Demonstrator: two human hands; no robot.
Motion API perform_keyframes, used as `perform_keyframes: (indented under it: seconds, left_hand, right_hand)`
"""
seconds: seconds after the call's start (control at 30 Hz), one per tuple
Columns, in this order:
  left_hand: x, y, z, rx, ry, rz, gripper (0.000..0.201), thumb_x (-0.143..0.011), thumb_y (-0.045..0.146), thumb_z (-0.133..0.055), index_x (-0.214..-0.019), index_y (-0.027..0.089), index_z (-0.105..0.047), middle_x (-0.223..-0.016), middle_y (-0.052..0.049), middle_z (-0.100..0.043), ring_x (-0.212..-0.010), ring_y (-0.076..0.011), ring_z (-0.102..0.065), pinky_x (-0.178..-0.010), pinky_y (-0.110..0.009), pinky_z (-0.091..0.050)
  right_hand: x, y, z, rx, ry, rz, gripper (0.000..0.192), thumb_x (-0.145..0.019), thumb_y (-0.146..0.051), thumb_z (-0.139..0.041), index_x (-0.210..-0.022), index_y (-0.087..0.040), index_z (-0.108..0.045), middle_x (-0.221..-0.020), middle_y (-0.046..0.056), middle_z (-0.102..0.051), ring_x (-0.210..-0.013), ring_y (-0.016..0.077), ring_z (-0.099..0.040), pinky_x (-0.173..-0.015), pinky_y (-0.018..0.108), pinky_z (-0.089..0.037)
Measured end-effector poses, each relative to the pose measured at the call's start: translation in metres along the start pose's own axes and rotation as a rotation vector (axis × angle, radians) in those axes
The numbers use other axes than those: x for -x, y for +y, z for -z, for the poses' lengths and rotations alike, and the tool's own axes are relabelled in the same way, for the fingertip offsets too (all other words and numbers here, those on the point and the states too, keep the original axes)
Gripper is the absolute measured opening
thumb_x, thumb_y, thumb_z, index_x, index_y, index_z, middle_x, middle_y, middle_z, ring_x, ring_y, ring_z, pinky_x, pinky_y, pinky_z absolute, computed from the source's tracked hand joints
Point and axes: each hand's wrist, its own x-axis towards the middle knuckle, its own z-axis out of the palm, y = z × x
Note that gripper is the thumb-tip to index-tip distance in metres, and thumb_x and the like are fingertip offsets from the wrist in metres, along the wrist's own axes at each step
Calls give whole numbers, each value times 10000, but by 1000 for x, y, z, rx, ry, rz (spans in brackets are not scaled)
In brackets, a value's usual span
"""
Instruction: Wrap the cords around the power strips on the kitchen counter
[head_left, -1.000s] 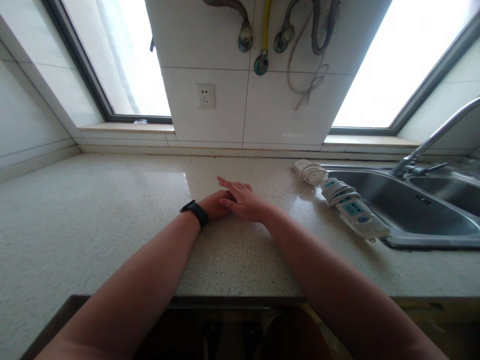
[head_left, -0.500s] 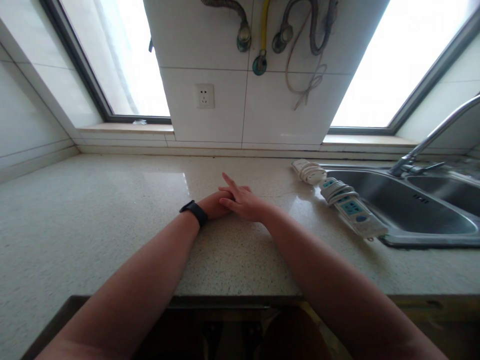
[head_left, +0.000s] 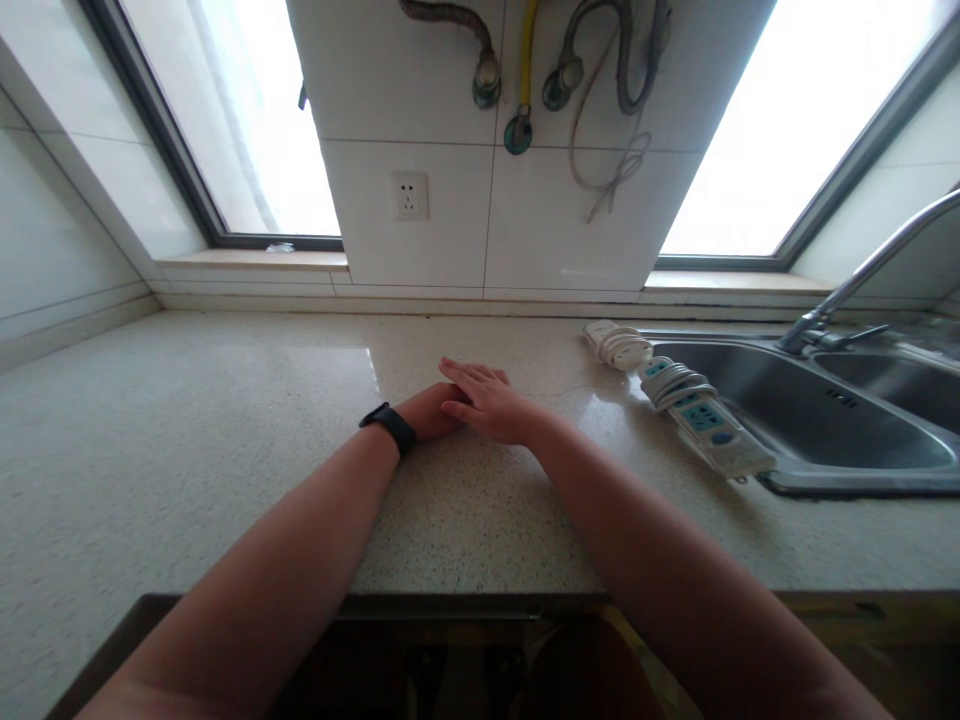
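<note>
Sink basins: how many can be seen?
2. The near basin lies right of the power strip; the far basin, behind the faucet, is partly cut off.

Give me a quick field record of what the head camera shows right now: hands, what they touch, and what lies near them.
left hand: flat on the countertop, mostly covered by the right hand, holds nothing
right hand: lies over the left hand, fingers stretched out, holds nothing
wristband: black, on the left wrist
countertop: speckled light stone
power strip: white, cord wound round it, at the sink's left rim, apart from the hands
sink: steel, to the right
faucet: over the sink
wall socket: on the tile behind
</note>
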Motion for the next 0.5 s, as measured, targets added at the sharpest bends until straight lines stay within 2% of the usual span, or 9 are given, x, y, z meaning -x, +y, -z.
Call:
perform_keyframes:
  seconds: [0.1,0.17,0.33,0.5]
  left_hand:
    - [1,-2,0,129,28,-58,428,-960,203,-419,-1373,155,-519,-1395,-107,-549,-1382,-198,-405,-1184,-373,-290]
    - [3,-3,1,157,26,-43,421,-950,183,-426,-1356,149,-532,-1388,-106,-556,-1386,-195,-399,-1195,-379,-269]
    - [3,-3,1,205,12,-44,418,-934,185,-450,-1340,145,-544,-1396,-111,-545,-1353,-196,-439,-1175,-382,-311]
    - [0,-1,0,182,9,-30,422,-944,185,-431,-1352,129,-527,-1365,-120,-558,-1348,-209,-432,-1159,-386,-326]
  right_hand:
    - [0,1,0,8,2,-25,699,-992,-569,-397,-1554,-171,-277,-1540,123,-375,-1436,272,-302,-1174,465,-219]
    - [0,0,0,8,-20,-33,707,-990,-565,-402,-1554,-158,-275,-1530,135,-386,-1426,279,-319,-1167,462,-231]
    - [1,-3,1,6,-57,-79,735,-989,-573,-396,-1568,-157,-217,-1527,149,-388,-1423,298,-322,-1153,510,-226]
    - [1,-3,1,34,-57,-48,692,-1000,-568,-373,-1536,-136,-310,-1532,141,-382,-1414,283,-344,-1156,470,-244]
